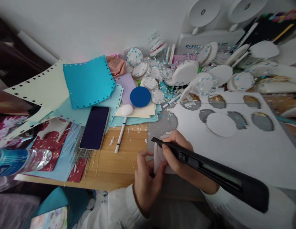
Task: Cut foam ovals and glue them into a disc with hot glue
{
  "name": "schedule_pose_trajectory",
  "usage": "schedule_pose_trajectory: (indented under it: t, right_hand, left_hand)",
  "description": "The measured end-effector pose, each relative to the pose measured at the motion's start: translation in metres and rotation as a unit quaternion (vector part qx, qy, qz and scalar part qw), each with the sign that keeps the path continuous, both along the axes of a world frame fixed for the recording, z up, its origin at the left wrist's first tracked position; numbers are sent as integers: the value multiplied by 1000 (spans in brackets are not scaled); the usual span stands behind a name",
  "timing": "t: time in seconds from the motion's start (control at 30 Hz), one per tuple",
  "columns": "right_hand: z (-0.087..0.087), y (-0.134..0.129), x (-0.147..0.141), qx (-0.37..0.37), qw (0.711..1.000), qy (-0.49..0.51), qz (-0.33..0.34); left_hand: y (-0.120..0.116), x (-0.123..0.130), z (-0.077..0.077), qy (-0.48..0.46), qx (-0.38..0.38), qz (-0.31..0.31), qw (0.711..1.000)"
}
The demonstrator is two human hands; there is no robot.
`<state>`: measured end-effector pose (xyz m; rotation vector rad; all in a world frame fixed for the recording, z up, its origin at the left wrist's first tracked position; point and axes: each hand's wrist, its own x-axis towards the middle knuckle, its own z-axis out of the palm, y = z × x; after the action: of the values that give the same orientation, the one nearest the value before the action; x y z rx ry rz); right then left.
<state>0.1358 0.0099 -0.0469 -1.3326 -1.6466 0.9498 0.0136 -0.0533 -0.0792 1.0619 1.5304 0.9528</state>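
A black utility knife (pixel 216 173) is gripped in my right hand (pixel 180 154), its tip pointing left and its long body running toward the lower right. Beneath the knife's tip is a small white foam board piece (pixel 158 160) with a curved line marked or cut on it. My left hand (pixel 148 181) pinches the lower left edge of this piece between thumb and fingers. To the right lies a large white foam board (pixel 245 156) with several rough round holes. A white foam disc (pixel 221 124) rests on top of it, and a grey cutting mat (pixel 162 124) shows below.
Foam discs (pixel 186 72) and glittery strands are heaped along the wall before a white router (pixel 205 41). Leftward are a phone (pixel 95 127), a white marker (pixel 120 135), a dark blue disc (pixel 140 96), coloured paper (pixel 88 82), thin wires (pixel 85 157) and a water bottle (pixel 19 161).
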Motion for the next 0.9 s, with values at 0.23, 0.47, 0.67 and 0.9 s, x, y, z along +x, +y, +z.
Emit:
schedule_pose_trajectory:
  t: [0.23, 0.47, 0.67, 0.9]
  right_hand:
    - [4, 0, 1, 1, 999, -17, 27]
    - [8, 1, 4, -18, 998, -11, 57]
    - [6, 2, 5, -25, 997, -9, 76]
    - [-4, -2, 11, -27, 994, 6, 106]
  left_hand:
    - [-1, 0, -4, 73, 46, 48, 995]
    - [3, -1, 3, 126, 68, 15, 990]
    - [3, -1, 3, 146, 77, 11, 986]
    - [3, -2, 0, 136, 89, 16, 987]
